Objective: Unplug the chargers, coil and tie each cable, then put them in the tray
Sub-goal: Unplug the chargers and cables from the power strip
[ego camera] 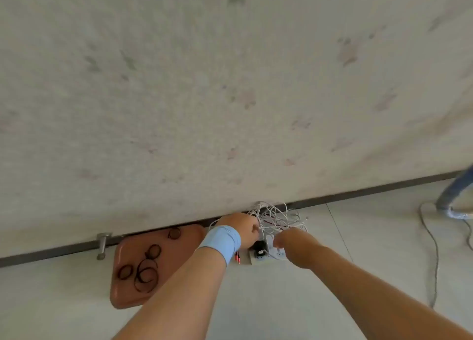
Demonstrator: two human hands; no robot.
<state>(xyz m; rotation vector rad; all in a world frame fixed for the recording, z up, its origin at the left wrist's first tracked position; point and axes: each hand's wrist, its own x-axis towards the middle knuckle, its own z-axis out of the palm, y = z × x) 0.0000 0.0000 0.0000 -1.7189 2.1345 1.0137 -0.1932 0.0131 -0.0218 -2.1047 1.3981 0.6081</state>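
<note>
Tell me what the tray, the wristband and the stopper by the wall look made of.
Tray: likely plastic, with a smooth salmon-pink surface and rounded moulded corners. Wristband: seemingly soft matte fabric, light blue, wrapped snugly round the wrist. Stopper: probably metal, a grey cylinder with a dull sheen.

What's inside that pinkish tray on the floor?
Several dark loops lie in the tray. The left forearm covers its right edge, so anything there is hidden.

Tray corner behind left forearm; power strip partly under right hand.
</note>
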